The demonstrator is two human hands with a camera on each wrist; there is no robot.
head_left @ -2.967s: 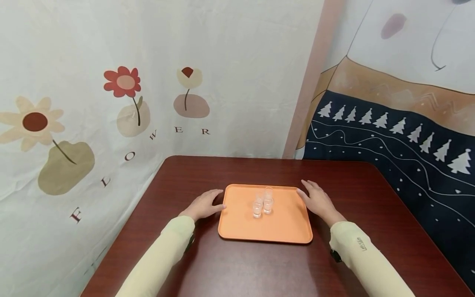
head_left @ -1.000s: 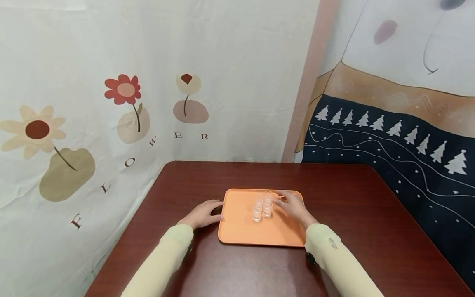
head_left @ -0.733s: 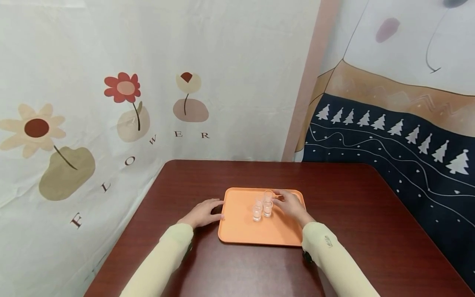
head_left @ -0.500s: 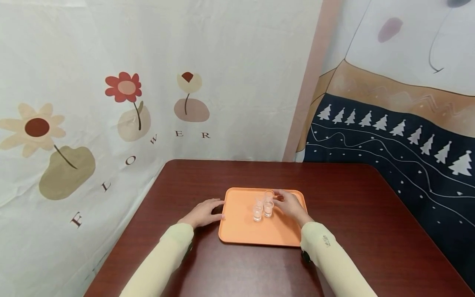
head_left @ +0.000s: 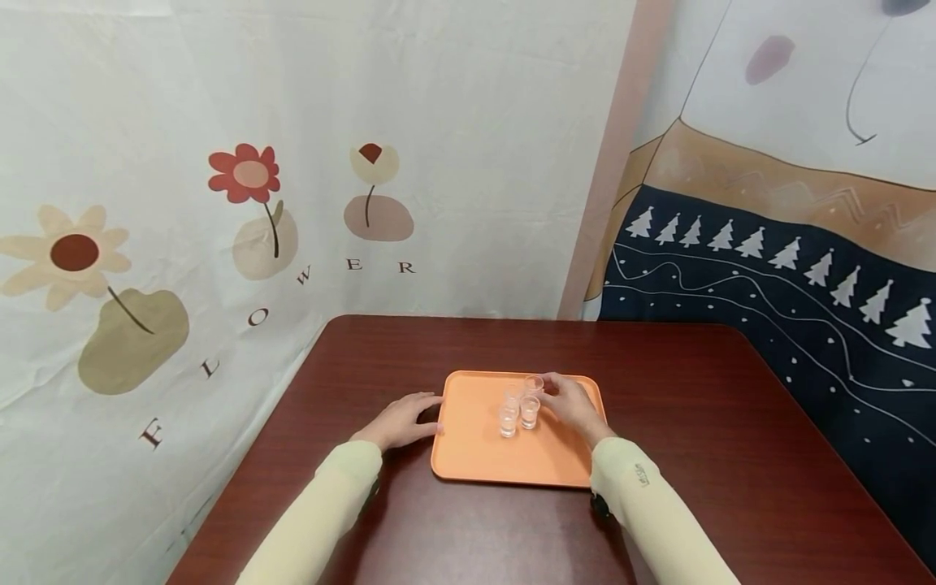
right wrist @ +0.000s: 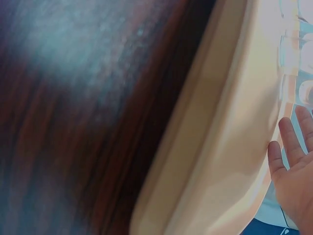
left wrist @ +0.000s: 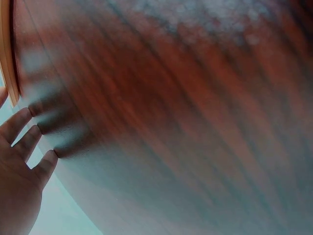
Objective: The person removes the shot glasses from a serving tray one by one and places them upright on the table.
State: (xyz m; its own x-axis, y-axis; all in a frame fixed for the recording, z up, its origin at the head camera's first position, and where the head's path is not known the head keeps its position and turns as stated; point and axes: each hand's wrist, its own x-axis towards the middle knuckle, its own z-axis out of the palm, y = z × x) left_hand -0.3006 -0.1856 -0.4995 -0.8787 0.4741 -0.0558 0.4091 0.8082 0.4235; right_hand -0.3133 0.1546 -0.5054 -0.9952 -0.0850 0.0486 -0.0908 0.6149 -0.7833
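An orange tray (head_left: 483,455) lies on a dark red-brown table (head_left: 695,406). Several small clear glasses (head_left: 517,410) stand close together at its middle. My right hand (head_left: 574,406) reaches over the tray's far right part, and its thumb and fingertips pinch the far glass (head_left: 534,383). In the right wrist view two fingers (right wrist: 288,142) point along the tray (right wrist: 220,147) toward the glasses (right wrist: 293,54); thumb and forefinger are out of that view. My left hand (head_left: 398,422) rests on the table against the tray's left rim, fingers (left wrist: 29,137) straight beside the rim (left wrist: 7,58).
The table stands in a corner: a flower-printed cloth (head_left: 249,203) hangs behind and to the left, a cloth with white trees (head_left: 768,268) to the right. Bare tabletop (head_left: 731,487) surrounds the tray.
My right hand left the table beside the tray's right rim, moved over the tray and closed its fingertips on the far glass. The left hand stayed put.
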